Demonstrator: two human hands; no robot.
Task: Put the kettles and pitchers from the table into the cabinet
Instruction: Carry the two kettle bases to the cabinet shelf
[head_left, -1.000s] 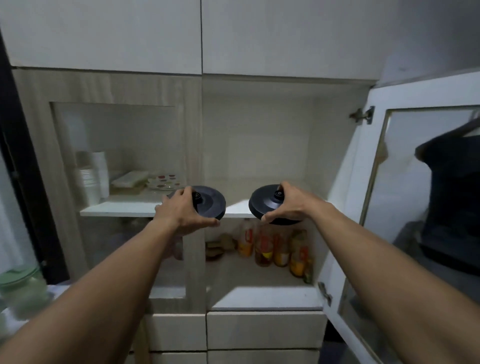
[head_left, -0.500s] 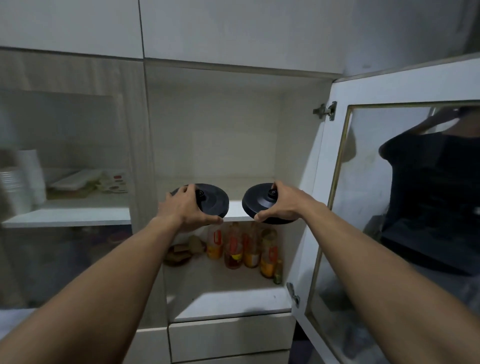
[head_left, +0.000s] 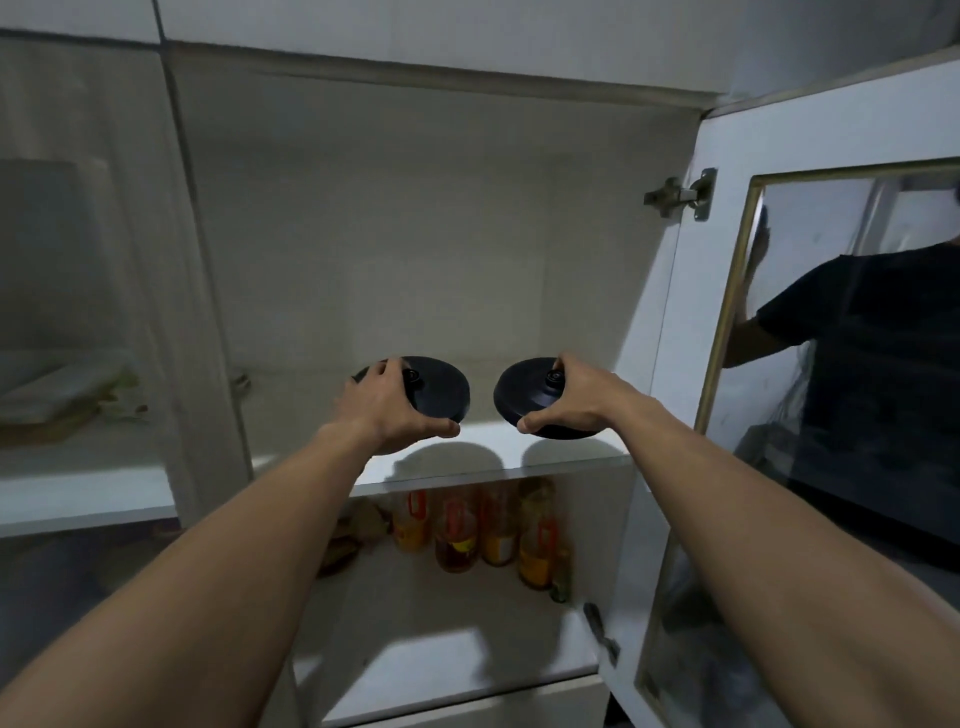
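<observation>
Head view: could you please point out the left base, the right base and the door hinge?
left base (head_left: 441, 389), head view, bare top beside the hub.
right base (head_left: 519, 396), head view, bare top beside the hub.
hinge (head_left: 679, 195), head view, metal arm.

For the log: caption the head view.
Left-hand grip holds left round black kettle base, right-hand grip holds right round black kettle base, over white cabinet shelf.

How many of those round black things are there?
2. The left disc is gripped by the left hand and the right disc by the right hand. They are side by side, apart, over the cabinet's upper shelf. I see no others.
</observation>
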